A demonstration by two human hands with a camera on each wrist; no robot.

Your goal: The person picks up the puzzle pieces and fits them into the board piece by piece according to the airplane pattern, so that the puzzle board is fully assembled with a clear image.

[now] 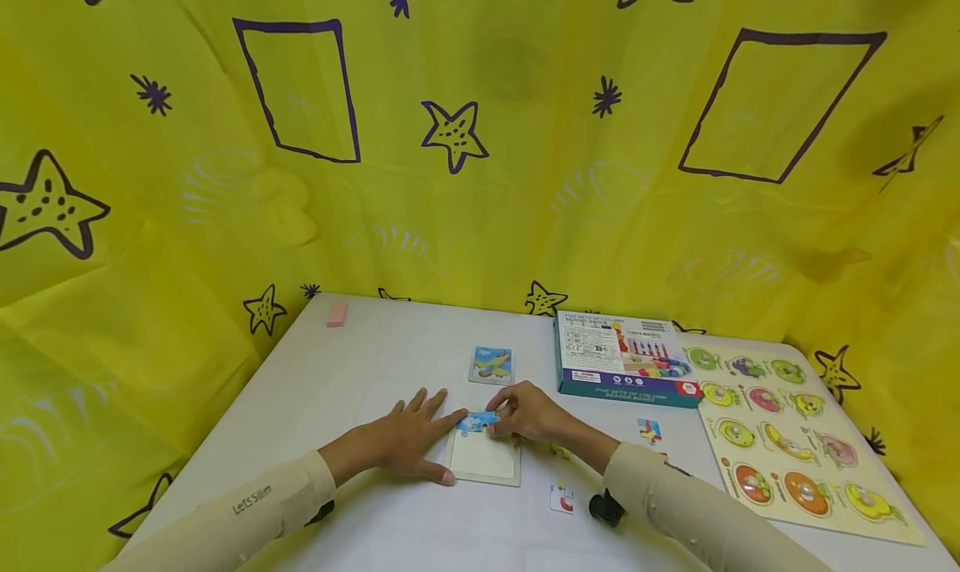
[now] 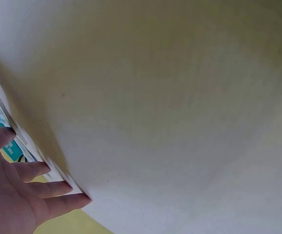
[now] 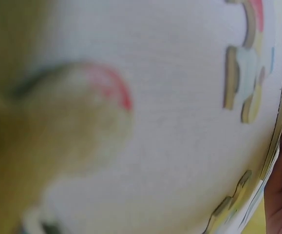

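Observation:
A shallow puzzle tray (image 1: 487, 462) with a pale bare floor lies on the table before me. Along its far edge sit blue puzzle pieces (image 1: 474, 423). My left hand (image 1: 401, 440) rests at the tray's left side, fingers spread, its index fingertip at the blue pieces and its thumb by the near left corner. My right hand (image 1: 525, 413) reaches in from the right and pinches a blue puzzle piece at the right end of that row; its fingers partly hide the piece. In the left wrist view the left hand (image 2: 14, 190) shows straight fingers.
Loose puzzle pieces (image 1: 562, 498) lie right of the tray, another (image 1: 649, 431) farther right. A finished airplane puzzle (image 1: 492, 364) sits behind. A beaded-boxes carton (image 1: 626, 359) and a fruit puzzle board (image 1: 806, 447) occupy the right. A pink block (image 1: 337, 313) stands far left.

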